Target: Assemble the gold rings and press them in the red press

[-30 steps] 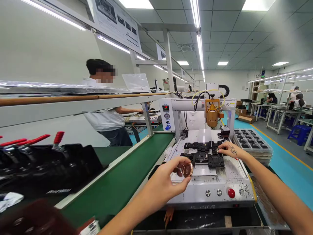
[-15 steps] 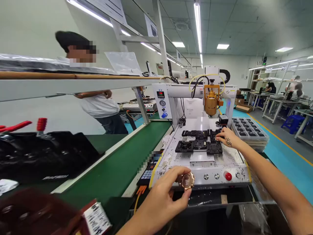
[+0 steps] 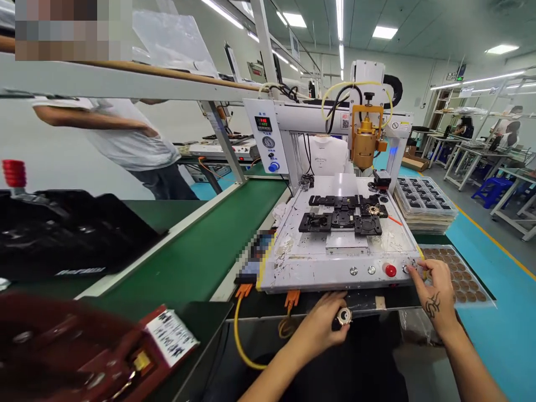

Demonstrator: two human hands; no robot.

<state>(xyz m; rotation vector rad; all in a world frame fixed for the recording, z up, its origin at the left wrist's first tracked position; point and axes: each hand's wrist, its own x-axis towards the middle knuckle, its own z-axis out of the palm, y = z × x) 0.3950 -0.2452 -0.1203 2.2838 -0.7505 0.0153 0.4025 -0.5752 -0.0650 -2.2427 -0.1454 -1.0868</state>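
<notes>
My left hand is closed on a rose-gold watch case with a pale dial, held low in front of the machine's front edge. My right hand is at the front right corner of the white benchtop machine. Its thumb and fingers close about a small silver knob, partly covered by the thumb. Another gold watch case sits in the right part of the black fixture on the machine bed. Above the fixture hangs a brass-coloured head.
A red button is on the front panel. To the right lie stacked trays of black parts and a tray of round brown pieces. A green conveyor belt runs at left, beside a dark red tool. A person stands beyond the belt.
My right hand has left the fixture and come to the knob at the machine's corner. A watch case now shows in the fixture. My left hand has moved slightly right with its watch case.
</notes>
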